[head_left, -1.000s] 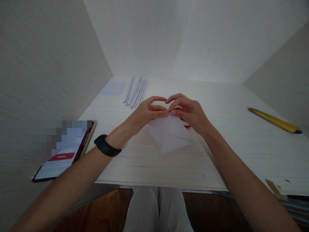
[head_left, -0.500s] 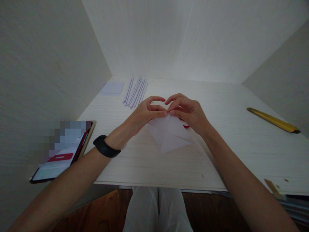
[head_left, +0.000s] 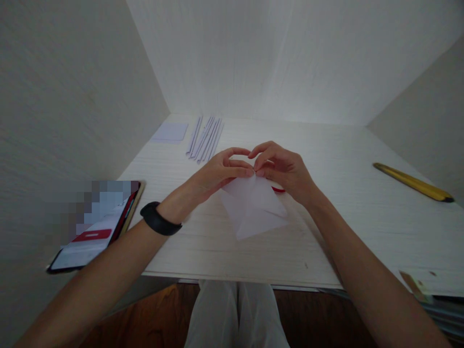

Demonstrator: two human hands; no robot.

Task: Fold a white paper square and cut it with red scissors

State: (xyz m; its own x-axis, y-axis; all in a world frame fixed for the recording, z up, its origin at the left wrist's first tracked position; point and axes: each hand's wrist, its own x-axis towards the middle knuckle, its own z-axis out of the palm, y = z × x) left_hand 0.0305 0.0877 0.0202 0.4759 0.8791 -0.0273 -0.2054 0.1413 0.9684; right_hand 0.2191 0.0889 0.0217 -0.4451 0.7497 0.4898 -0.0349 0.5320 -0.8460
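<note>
A thin, translucent white sheet (head_left: 253, 208), creased and paper-like, hangs over the table between my hands. My left hand (head_left: 223, 169) pinches its top edge between thumb and finger. Right beside it, my right hand (head_left: 281, 166) pinches the same edge, the two thumb tips almost touching. The sheet's lower corners spread toward me. Part of a red, curved object (head_left: 278, 190) shows behind the sheet under my right hand; the rest of it is hidden. A black band (head_left: 159, 220) circles my left wrist.
Several narrow folded white paper strips (head_left: 206, 139) lie at the back left, beside a flat white rectangular piece (head_left: 170, 132). A tablet-like screen device (head_left: 94, 232) is at the left edge. A yellow cutter-like tool (head_left: 413, 181) lies on the right of the white table (head_left: 217, 256).
The sheet's lower corner has swung slightly down and toward me. Both hands keep their pinch at its top edge, their fingers shifting only a little.
</note>
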